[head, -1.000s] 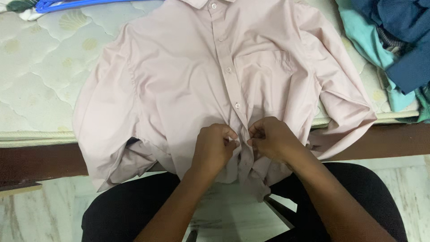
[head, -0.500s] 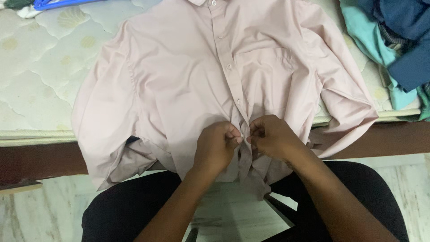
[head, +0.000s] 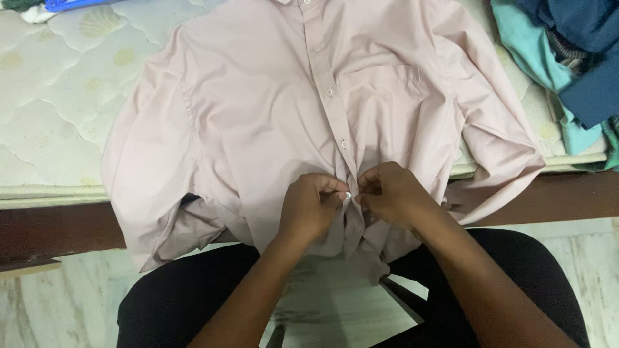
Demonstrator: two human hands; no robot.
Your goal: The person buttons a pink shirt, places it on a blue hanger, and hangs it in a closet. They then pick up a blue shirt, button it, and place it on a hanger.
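A pale pink button-up shirt (head: 264,109) lies front up on a white quilted mattress (head: 58,96), its hem hanging over the bed's near edge. My left hand (head: 311,207) pinches the left side of the shirt's placket low down, with a small white button showing at its fingertips. My right hand (head: 392,193) pinches the right side of the placket, fingertips almost touching the left hand. Several buttons higher up the front are fastened. A chest pocket (head: 379,87) sits right of the placket.
A heap of teal and dark blue clothes (head: 567,58) lies on the mattress at the far right. A blue hanger (head: 71,4) shows at the top left. The brown wooden bed frame (head: 58,229) runs below the mattress. My legs in black are above a marble floor.
Both hands have stayed at the lower placket, shifting slightly upward. The small white button now shows at my left fingertips.
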